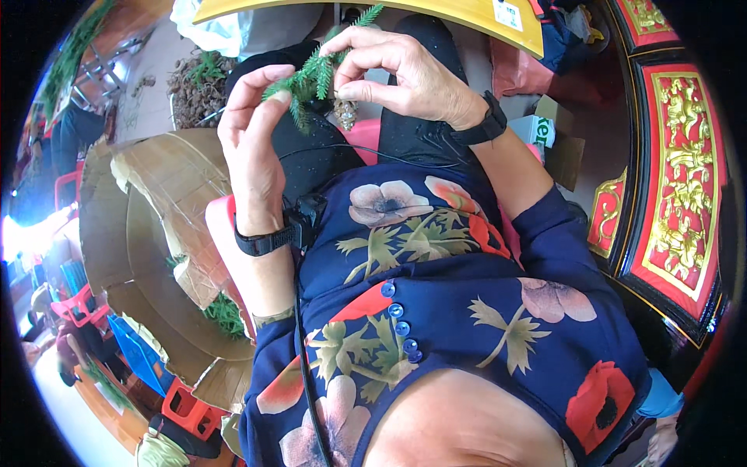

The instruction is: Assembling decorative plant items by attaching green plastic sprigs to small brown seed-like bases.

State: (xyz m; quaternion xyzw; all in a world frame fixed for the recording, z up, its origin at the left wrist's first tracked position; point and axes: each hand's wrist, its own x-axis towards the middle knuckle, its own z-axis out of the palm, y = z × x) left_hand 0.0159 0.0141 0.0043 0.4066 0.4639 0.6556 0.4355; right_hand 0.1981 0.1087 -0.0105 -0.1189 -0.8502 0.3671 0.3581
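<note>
- Left hand (253, 136), upper centre-left of the frame: fingers curled, thumb and fingertips pinching the lower end of a green sprig (315, 74).
- Right hand (408, 74), upper centre: closed in a pinch on the same sprig from above, near a small brownish cone (345, 114) hanging just under it.
- Sprig held in the air above the lap, between both hands, tip poking up toward the yellow board (436, 15) at the top edge.
- Black bands on both wrists; a thin black cable (366, 149) running across the lap just below the hands.
- Cardboard box (167, 226) at centre left with more greenery inside; a heap of cones (198, 93) at upper left.
- Likely risks: needles stripping off or the thin stem snapping under too hard a pinch; cone dropping off into the lap if only loosely attached; sprig catching on the cable if lowered.
</note>
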